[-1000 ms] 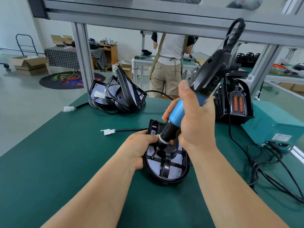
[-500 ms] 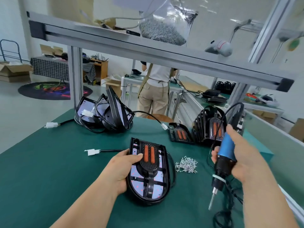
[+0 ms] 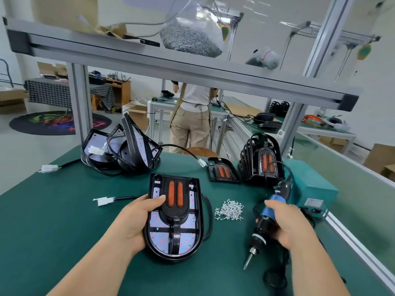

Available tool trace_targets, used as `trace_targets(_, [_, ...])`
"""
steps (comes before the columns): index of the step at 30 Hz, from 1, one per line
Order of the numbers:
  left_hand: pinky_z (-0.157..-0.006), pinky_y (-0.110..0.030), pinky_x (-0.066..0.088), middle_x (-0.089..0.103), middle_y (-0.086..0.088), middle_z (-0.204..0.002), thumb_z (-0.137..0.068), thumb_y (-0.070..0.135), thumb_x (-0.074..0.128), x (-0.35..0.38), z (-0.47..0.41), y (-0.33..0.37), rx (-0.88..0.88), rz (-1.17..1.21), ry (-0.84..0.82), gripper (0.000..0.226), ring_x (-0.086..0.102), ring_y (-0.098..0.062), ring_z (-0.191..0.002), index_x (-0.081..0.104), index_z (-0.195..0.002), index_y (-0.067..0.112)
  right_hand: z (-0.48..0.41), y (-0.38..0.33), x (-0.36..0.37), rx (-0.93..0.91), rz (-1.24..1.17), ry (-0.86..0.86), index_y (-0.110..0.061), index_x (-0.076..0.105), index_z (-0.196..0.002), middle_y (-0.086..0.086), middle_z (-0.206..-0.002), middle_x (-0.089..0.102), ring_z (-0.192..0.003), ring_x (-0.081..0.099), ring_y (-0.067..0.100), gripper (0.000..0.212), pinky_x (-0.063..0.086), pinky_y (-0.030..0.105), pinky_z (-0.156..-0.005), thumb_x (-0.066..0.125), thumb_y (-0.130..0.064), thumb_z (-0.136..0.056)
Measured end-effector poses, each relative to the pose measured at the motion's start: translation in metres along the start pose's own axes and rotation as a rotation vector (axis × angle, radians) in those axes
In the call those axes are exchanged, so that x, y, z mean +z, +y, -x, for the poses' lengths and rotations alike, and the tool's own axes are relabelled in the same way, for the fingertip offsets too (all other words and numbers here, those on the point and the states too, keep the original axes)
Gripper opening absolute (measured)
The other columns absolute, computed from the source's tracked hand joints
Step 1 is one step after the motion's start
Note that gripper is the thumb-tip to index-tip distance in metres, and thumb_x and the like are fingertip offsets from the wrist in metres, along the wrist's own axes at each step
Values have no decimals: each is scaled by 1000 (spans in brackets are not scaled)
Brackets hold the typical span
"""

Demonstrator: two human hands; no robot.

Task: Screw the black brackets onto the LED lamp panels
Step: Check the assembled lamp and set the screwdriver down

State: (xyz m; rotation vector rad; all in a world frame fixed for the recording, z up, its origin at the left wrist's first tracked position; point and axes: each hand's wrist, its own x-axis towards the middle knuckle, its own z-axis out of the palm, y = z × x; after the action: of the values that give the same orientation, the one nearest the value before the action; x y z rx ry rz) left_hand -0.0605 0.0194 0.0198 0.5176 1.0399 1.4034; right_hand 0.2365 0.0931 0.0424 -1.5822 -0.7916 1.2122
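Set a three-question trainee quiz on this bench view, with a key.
1. True or false: the right hand holds the electric screwdriver with its bit touching the lamp panel.
2. The pile of loose screws lies: A) left of the panel; B) between the panel and the screwdriver; C) on top of the panel.
3. Fill in: the left hand grips the panel at its ____ edge.
Key: 1 false, the bit points at the mat beside the panel; 2 B; 3 left.
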Motion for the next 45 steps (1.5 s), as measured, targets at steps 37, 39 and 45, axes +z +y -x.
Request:
trace_targets(37, [-120,-53,7,38,8,-156,-102,44,41,-37,-26,23,223,-1790,436,55,27,-19,-147,25,-154,39,59,25,97,-417,194,-113,0,64,-91,20,-96,71,-80,57,27,50,43,34,-70,42,-43,-103])
trace_targets(39, [-116,-52,10,47,11,-146,-101,46,41,-32,-23,24,239,-1808,501,46,41,-17,-137,37,-147,47,58,25,96,-396,169,-117,0,64,-92,20,-97,71,-86,61,33,50,46,36,-74,42,-43,-103])
trace_targets(45, [-75,-33,45,57,2,-94,-103,28,42,-26,-14,20,337,-1409,521,21,54,-25,-87,62,-104,22,66,29,102,-401,130,-153,-1,59,-80,19,-92,71,-77,57,30,50,46,37,-72,43,-43,-103])
